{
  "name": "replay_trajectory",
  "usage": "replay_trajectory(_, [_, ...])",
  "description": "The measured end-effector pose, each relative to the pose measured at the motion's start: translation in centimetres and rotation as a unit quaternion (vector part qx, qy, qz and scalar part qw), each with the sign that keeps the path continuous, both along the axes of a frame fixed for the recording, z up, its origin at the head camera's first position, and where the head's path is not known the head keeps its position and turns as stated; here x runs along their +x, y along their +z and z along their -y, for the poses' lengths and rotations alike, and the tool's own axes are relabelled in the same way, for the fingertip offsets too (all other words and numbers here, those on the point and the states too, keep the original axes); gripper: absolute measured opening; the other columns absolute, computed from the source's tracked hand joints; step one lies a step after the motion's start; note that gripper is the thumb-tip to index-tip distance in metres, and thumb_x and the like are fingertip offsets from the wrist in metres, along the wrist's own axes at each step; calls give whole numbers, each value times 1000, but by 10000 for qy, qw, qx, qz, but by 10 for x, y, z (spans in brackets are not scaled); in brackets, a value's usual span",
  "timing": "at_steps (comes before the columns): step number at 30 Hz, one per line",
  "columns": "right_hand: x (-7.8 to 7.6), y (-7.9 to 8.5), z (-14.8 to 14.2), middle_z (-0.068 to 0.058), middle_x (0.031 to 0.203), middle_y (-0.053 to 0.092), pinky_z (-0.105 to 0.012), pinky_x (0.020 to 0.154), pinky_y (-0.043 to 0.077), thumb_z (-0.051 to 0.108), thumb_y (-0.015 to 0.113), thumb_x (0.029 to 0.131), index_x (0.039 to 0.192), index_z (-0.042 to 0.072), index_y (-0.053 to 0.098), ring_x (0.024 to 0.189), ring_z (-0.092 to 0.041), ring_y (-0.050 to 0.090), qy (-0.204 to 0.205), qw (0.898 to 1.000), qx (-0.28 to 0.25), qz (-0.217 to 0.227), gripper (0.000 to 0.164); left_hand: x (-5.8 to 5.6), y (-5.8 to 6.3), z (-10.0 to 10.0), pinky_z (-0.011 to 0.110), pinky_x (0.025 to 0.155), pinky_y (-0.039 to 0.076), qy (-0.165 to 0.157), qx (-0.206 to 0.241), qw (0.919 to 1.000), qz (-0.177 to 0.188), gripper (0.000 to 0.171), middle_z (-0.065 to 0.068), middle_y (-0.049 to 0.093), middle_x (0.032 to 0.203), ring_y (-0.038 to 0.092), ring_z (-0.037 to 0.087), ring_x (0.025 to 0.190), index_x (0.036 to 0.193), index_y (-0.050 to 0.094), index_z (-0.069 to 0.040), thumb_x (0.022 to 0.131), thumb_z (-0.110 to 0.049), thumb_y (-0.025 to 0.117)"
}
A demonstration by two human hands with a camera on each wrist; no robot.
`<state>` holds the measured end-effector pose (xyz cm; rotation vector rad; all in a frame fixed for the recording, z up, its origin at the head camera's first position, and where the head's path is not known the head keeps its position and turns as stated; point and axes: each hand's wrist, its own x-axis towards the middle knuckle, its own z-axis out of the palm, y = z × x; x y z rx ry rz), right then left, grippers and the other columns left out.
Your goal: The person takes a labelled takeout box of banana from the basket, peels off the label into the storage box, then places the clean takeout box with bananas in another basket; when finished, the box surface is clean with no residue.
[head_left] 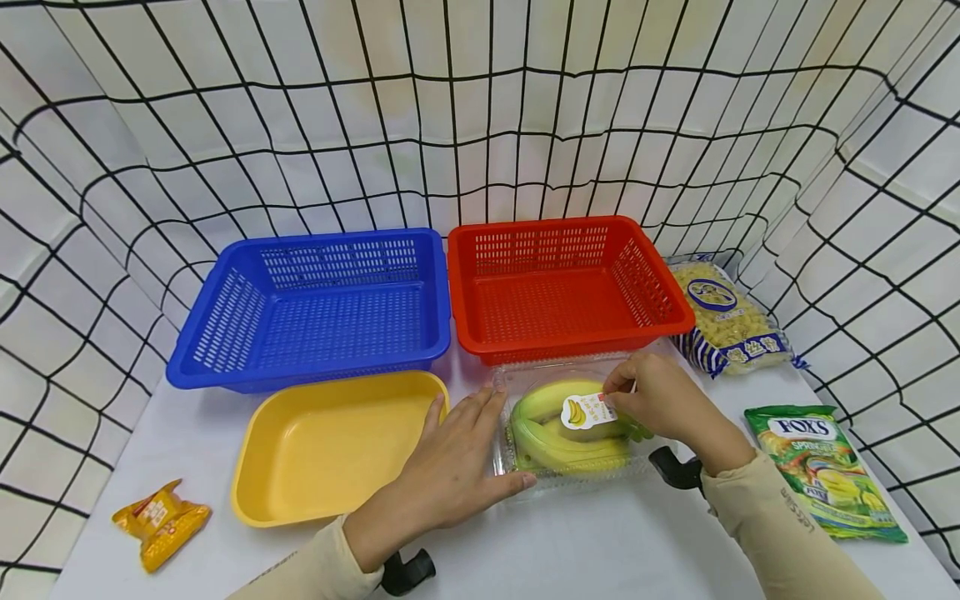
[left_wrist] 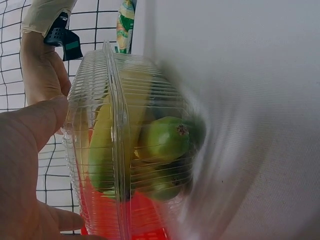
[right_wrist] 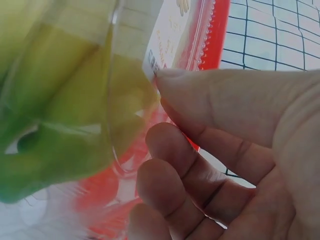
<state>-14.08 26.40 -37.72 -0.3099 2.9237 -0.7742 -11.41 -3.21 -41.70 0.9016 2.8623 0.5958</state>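
A clear plastic clamshell box (head_left: 525, 372) with bananas (head_left: 558, 454) inside stands on the white cloth in front of the red basket. On its lid is a white label (head_left: 588, 412) with a banana picture. My right hand (head_left: 667, 396) pinches the label's right end between thumb and index finger, and the right wrist view shows the thumb (right_wrist: 190, 92) on the label's corner. My left hand (head_left: 457, 467) rests at the box's left side, fingers extended along the edge and thumb by the front rim. Green banana tips (left_wrist: 167, 137) show through the box side in the left wrist view.
Behind stand a blue basket (head_left: 345, 304) and a red basket (head_left: 540, 304); a yellow tray (head_left: 330, 450) is left of the box. An orange snack packet (head_left: 163, 521) lies far left. A pasta bag (head_left: 727, 321) and a green Fox's candy bag (head_left: 825, 475) lie right. Black netting surrounds the table.
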Motion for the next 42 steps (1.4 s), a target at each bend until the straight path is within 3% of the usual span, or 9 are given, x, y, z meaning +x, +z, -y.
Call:
replay_trajectory(9, [1,0,2,-1,84,75,-32,68,56,4,76,89,88,6,81,79,-18,63,-161,9996,-172,134,6,0,0,0,70,123,15,-35,-29,10000,-33,105,18,38,165,39,35,151,162,34,-2,88,-69,69])
replay_trajectory(23, [0,0,3,3,76,69,-31,64,51,6,76,89,82,11,77,74,-17,58,-111,9993,-277,213,9,0,1,0,69,123,15,-44,-71,10000,-36,105,18,37,165,39,35,151,162,32,-2,89,-69,67])
replay_trajectory(32, [1,3,6,-1,84,73,-32,69,58,10,76,92,94,7,79,77,-18,62,-294,9975,-442,460,5,1,1,0,68,124,14,-30,-57,10000,14,105,18,37,165,39,35,151,162,32,-2,89,-69,68])
replay_trajectory(42, [2,3,6,1,77,68,-30,61,53,8,75,92,85,10,77,73,-18,58,-203,9979,-454,403,7,1,0,0,68,124,15,-21,-80,10000,-3,105,17,38,165,39,35,151,162,33,-3,88,-69,68])
